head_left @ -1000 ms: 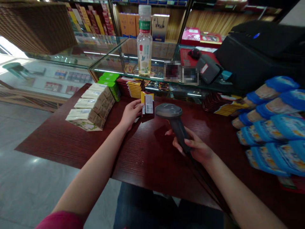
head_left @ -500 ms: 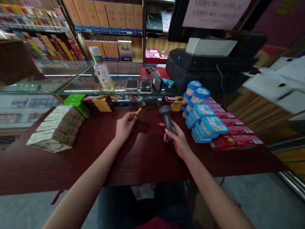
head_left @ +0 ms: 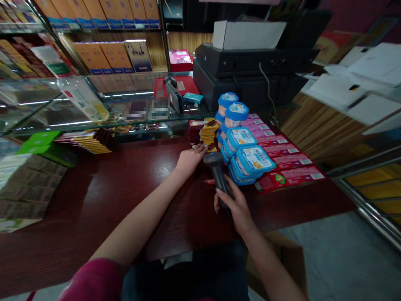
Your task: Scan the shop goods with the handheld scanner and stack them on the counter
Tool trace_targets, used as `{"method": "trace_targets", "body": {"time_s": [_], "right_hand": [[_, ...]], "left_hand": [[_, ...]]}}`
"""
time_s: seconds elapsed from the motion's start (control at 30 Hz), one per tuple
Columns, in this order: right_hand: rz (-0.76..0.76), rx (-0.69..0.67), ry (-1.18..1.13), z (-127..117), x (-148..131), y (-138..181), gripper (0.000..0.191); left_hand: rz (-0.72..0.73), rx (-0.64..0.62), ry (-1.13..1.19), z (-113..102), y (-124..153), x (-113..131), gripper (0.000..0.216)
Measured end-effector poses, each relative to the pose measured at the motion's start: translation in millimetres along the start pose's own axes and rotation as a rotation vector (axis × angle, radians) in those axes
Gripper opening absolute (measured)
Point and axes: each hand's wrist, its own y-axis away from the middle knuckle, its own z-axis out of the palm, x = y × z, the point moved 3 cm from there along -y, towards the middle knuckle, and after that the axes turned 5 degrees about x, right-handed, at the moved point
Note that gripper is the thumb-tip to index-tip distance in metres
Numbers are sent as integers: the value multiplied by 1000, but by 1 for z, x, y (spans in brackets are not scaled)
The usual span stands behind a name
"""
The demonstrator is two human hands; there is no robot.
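Observation:
My left hand [head_left: 189, 160] reaches across the dark wooden table [head_left: 125, 188] to a stack of dark red and yellow packs [head_left: 202, 130]. Its fingers are closed on one such pack [head_left: 211, 147] at the foot of the stack. My right hand [head_left: 232, 205] is wrapped round the handle of a grey barcode scanner [head_left: 215, 168], whose head points at the stack, just right of my left hand. The scanner's cable runs down past my wrist.
Blue-lidded tubs [head_left: 247, 155] and flat red boxes [head_left: 290, 167] lie right of the scanner. A glass counter [head_left: 62, 121] with a bottle [head_left: 83, 99] runs behind, and a black printer [head_left: 250, 71] stands at the back. Tissue boxes [head_left: 25, 184], green boxes [head_left: 40, 140] and another pack stack [head_left: 94, 142] sit left.
My view has swung right. My left hand carried the pack from the middle of the table to the right-hand stack. My right hand kept hold of the scanner.

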Motion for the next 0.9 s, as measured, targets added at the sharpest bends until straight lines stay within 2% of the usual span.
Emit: {"method": "trace_targets", "body": {"time_s": [0.27, 0.4, 0.5, 0.6, 0.7, 0.8, 0.9], "right_hand": [[4, -18, 32, 0, -1, -1, 61], [-25, -19, 42, -1, 0, -3, 67], [-17, -43, 55, -3, -4, 0, 63], [-5, -99, 63, -6, -9, 5, 50], [33, -218, 88, 2, -11, 7, 49], [83, -375, 105, 28, -10, 4, 50], [136, -536, 89, 68, -8, -2, 51]], "left_hand": [[28, 79, 132, 7, 2, -13, 50], [71, 229, 262, 8, 8, -22, 41], [117, 357, 274, -2, 31, -39, 43], [135, 439, 168, -27, 74, -74, 48], [40, 569, 2, -65, 127, -126, 53], [-151, 736, -144, -103, 174, -185, 56], [-330, 838, -177, -124, 200, -235, 64]]}}
